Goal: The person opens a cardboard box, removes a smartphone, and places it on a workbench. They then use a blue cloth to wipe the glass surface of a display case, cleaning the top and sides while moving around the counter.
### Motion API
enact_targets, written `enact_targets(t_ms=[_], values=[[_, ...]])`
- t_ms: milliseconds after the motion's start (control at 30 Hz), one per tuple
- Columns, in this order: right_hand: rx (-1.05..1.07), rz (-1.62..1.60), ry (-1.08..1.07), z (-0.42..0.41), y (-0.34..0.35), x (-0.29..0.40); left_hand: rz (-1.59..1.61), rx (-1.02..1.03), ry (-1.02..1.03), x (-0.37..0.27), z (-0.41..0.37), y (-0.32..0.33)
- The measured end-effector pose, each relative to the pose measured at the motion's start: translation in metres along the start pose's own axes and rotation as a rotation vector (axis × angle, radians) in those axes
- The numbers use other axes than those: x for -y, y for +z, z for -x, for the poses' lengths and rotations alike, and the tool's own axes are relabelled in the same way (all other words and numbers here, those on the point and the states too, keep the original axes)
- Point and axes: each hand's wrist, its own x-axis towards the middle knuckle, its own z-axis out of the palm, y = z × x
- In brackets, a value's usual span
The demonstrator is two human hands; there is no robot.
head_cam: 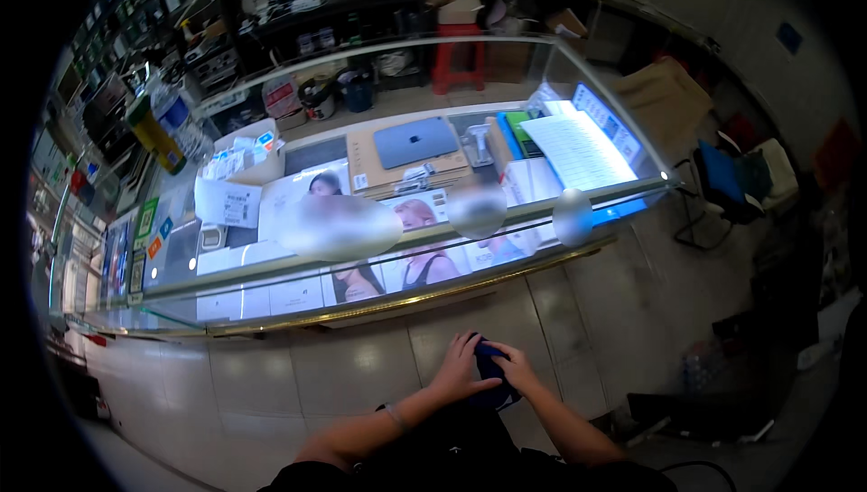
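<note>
Close to my body, above the tiled floor, my left hand [457, 371] and my right hand [516, 365] hold a dark blue object [489, 396] between them. It looks like soft cloth, perhaps a cap or pouch, but my fingers cover much of it. The left fingers lie over its left side with the thumb across its front. From the right, the other hand grips its upper edge. In front of me stands a glass display counter [271, 306] with a gold trim, apart from both hands. A tablet or laptop with an Apple logo [416, 142] lies on cardboard boxes [369, 174] there.
A white bin of papers [271, 167], a yellow-green bottle [154, 133] and a printed sheet [579, 150] are at the counter. Behind it stand a red stool [459, 59] and shelves [379, 1]. To the right are a chair [728, 180] and dark clutter [698, 414].
</note>
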Motion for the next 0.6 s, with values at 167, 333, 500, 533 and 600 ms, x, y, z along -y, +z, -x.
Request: enact_targets(t_ms=[167, 333, 500, 533, 600], values=[[-0.234, -0.960, 0.606, 0.098, -0.056, 0.105, 1.104, 0.232, -0.726, -0.120, 0.003, -0.018], [-0.083, -1.297, 0.422, 0.151, -0.107, 0.190, 1.026, 0.245, -0.461, -0.179, -0.037, 0.000], [-0.315, -0.880, 0.118, 0.154, -0.190, 0.150, 0.636, 0.243, -0.155, -0.283, -0.116, 0.018], [-0.349, -0.912, 0.138, 0.159, -0.225, 0.144, 0.642, 0.291, -0.097, -0.296, -0.135, 0.038], [-0.391, -0.903, 0.169, 0.171, -0.289, 0.141, 0.657, 0.306, -0.104, -0.336, -0.162, 0.066]])
